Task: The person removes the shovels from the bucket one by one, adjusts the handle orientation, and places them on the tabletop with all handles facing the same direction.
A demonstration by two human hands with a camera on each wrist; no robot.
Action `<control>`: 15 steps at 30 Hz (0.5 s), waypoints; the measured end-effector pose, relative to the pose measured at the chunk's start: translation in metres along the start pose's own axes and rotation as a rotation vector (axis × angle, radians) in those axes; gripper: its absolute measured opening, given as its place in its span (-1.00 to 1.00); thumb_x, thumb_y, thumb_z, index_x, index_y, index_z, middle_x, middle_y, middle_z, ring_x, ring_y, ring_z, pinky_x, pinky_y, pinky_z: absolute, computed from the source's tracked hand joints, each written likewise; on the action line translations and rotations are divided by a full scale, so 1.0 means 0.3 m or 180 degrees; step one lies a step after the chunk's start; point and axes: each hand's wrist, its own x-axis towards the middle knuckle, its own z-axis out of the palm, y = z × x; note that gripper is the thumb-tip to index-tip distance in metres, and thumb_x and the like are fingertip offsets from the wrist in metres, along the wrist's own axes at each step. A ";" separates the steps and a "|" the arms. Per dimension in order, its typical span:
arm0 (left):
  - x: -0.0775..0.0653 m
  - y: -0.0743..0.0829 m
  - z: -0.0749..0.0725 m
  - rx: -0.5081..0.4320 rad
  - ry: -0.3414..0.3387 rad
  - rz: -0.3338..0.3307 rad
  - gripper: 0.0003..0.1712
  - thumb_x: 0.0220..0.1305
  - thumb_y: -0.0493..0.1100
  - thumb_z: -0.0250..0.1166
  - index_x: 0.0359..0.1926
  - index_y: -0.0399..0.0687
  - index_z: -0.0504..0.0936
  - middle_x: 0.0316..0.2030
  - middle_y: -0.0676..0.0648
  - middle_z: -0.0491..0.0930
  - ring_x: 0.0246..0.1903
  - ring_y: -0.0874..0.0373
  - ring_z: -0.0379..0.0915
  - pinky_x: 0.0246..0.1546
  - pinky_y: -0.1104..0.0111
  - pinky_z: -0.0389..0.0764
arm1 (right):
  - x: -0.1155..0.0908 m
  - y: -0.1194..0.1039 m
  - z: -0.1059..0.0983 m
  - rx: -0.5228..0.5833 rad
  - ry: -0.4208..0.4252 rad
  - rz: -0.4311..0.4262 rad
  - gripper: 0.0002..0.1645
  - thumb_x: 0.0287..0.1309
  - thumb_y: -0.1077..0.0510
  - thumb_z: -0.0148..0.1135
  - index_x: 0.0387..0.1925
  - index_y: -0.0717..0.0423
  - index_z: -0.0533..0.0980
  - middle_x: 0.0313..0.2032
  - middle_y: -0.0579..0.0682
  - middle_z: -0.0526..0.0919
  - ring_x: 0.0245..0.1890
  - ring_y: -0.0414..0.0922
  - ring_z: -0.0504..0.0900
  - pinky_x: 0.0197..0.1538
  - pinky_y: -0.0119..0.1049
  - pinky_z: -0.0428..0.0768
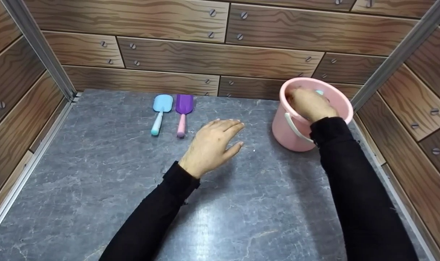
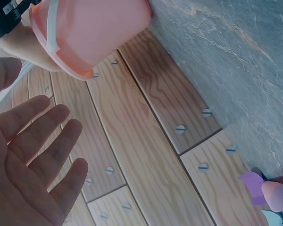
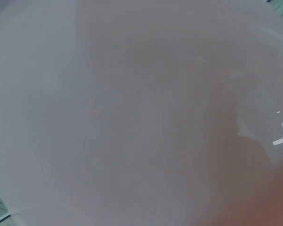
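My right hand (image 1: 310, 103) reaches down over the near rim into a pink bucket (image 1: 289, 130) with a white handle (image 1: 296, 127). Its fingers are hidden inside, and I cannot tell what they hold. A bit of something light blue (image 1: 319, 92) shows inside beside that hand. The right wrist view is filled by a blurred pinkish-grey surface (image 3: 132, 103). My left hand (image 1: 214, 145) hovers palm down over the grey surface, fingers extended and nothing in them; its spread fingers (image 2: 56, 141) show in the left wrist view.
Left of my left hand lie two toy shovels, one with a blue blade (image 1: 163, 103) and one with a purple blade (image 1: 184, 104) and pink handle. Wood-patterned walls (image 1: 169, 54) enclose the grey surface (image 1: 96, 174) at the back and both sides, with metal posts (image 1: 42, 47) at the corners.
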 end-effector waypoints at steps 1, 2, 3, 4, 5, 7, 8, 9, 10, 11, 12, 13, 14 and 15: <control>0.000 0.000 0.000 0.0019 -0.0011 -0.0004 -0.37 0.76 0.14 0.37 0.63 -0.02 0.65 0.57 -0.13 0.71 0.57 -0.07 0.69 0.74 -0.14 0.58 | 0.000 0.004 0.002 0.0009 -0.0003 0.0002 -0.77 0.73 0.07 0.15 0.03 0.03 0.70 0.09 0.27 0.85 0.07 0.31 0.82 -0.02 0.51 0.76; 0.001 0.000 0.000 0.0014 -0.0015 -0.0004 -0.37 0.76 0.13 0.37 0.63 -0.03 0.65 0.57 -0.14 0.72 0.56 -0.08 0.69 0.74 -0.15 0.58 | -0.001 0.006 0.002 0.0018 -0.0008 0.0012 -0.77 0.74 0.06 0.16 0.06 0.01 0.71 0.11 0.27 0.85 0.09 0.33 0.83 0.00 0.52 0.76; 0.001 0.000 -0.001 0.0011 -0.0021 -0.0009 -0.38 0.76 0.12 0.37 0.63 -0.03 0.65 0.57 -0.14 0.72 0.57 -0.08 0.69 0.74 -0.15 0.58 | -0.001 0.007 0.002 0.0029 -0.0008 0.0019 -0.76 0.75 0.05 0.16 0.10 0.00 0.72 0.14 0.26 0.85 0.12 0.35 0.84 0.02 0.53 0.76; 0.002 -0.001 0.000 0.0015 -0.0024 -0.0010 -0.38 0.76 0.12 0.37 0.63 -0.03 0.65 0.57 -0.13 0.71 0.56 -0.08 0.69 0.74 -0.15 0.59 | -0.002 0.009 0.001 0.0037 0.0000 0.0031 -0.74 0.75 0.04 0.17 0.15 -0.02 0.73 0.18 0.26 0.86 0.16 0.37 0.84 0.04 0.54 0.76; 0.002 -0.001 -0.001 0.0019 -0.0027 -0.0011 -0.38 0.76 0.12 0.37 0.63 -0.03 0.65 0.57 -0.13 0.71 0.57 -0.08 0.68 0.74 -0.15 0.59 | -0.003 0.008 0.000 0.0044 0.0010 0.0043 -0.73 0.74 0.04 0.18 0.20 -0.05 0.73 0.20 0.25 0.86 0.19 0.40 0.84 0.06 0.55 0.76; 0.003 -0.002 0.000 0.0032 -0.0034 -0.0013 -0.38 0.77 0.12 0.36 0.63 -0.03 0.65 0.58 -0.13 0.71 0.57 -0.08 0.68 0.73 -0.15 0.59 | -0.005 0.007 -0.003 0.0038 0.0036 0.0061 -0.71 0.71 0.07 0.22 0.25 -0.07 0.74 0.22 0.25 0.86 0.20 0.43 0.84 0.05 0.57 0.76; 0.003 -0.003 0.000 0.0032 -0.0038 -0.0017 -0.38 0.77 0.12 0.36 0.63 -0.03 0.65 0.58 -0.13 0.71 0.57 -0.08 0.68 0.74 -0.15 0.58 | -0.005 0.004 -0.004 0.0041 0.0050 0.0069 -0.70 0.69 0.07 0.23 0.26 -0.07 0.74 0.22 0.26 0.87 0.20 0.44 0.84 0.05 0.57 0.76; 0.003 -0.003 0.000 0.0033 -0.0043 -0.0023 -0.38 0.77 0.12 0.36 0.63 -0.03 0.65 0.58 -0.13 0.71 0.57 -0.08 0.68 0.74 -0.15 0.58 | -0.004 0.003 -0.005 0.0045 0.0063 0.0074 -0.70 0.68 0.09 0.24 0.25 -0.06 0.74 0.20 0.26 0.87 0.19 0.45 0.84 0.03 0.57 0.76; 0.002 -0.004 0.000 0.0024 -0.0046 -0.0025 -0.38 0.77 0.13 0.36 0.63 -0.03 0.65 0.58 -0.13 0.71 0.57 -0.09 0.68 0.74 -0.15 0.58 | -0.003 0.001 -0.005 0.0042 0.0080 0.0075 -0.71 0.66 0.10 0.25 0.23 -0.04 0.74 0.19 0.28 0.87 0.18 0.46 0.84 0.02 0.57 0.76; 0.002 -0.005 -0.001 0.0025 -0.0053 -0.0030 -0.38 0.78 0.13 0.35 0.63 -0.03 0.65 0.58 -0.13 0.70 0.57 -0.09 0.68 0.74 -0.15 0.57 | -0.002 0.001 -0.003 0.0049 0.0088 0.0077 -0.72 0.65 0.12 0.26 0.22 -0.03 0.74 0.18 0.29 0.87 0.17 0.47 0.84 0.01 0.56 0.76; 0.002 -0.005 0.000 0.0036 -0.0061 -0.0034 -0.38 0.79 0.14 0.33 0.63 -0.02 0.64 0.59 -0.13 0.70 0.57 -0.08 0.68 0.75 -0.15 0.57 | 0.001 0.001 -0.001 0.0056 0.0093 0.0080 -0.73 0.64 0.13 0.26 0.20 -0.01 0.73 0.16 0.29 0.87 0.15 0.46 0.84 0.00 0.55 0.76; 0.001 -0.006 -0.001 0.0041 -0.0067 -0.0036 -0.38 0.79 0.15 0.32 0.64 -0.02 0.64 0.59 -0.13 0.70 0.57 -0.08 0.68 0.75 -0.15 0.57 | 0.005 0.001 0.002 0.0062 0.0101 0.0073 -0.77 0.63 0.15 0.26 0.14 0.01 0.73 0.12 0.29 0.87 0.11 0.44 0.84 -0.03 0.52 0.77; 0.001 -0.005 -0.001 0.0036 -0.0072 -0.0043 -0.38 0.79 0.15 0.33 0.64 -0.02 0.64 0.59 -0.13 0.70 0.58 -0.08 0.67 0.75 -0.15 0.56 | 0.008 0.003 0.007 0.0066 0.0109 0.0060 -0.80 0.62 0.16 0.24 0.09 0.03 0.72 0.06 0.29 0.86 0.05 0.41 0.84 -0.07 0.49 0.76; 0.001 -0.005 -0.001 0.0029 -0.0072 -0.0046 -0.38 0.79 0.15 0.33 0.64 -0.02 0.64 0.59 -0.13 0.70 0.58 -0.09 0.67 0.75 -0.15 0.56 | 0.011 0.003 0.010 0.0067 0.0119 0.0042 -0.84 0.62 0.18 0.23 0.04 0.04 0.70 0.01 0.28 0.85 0.00 0.38 0.83 -0.09 0.45 0.76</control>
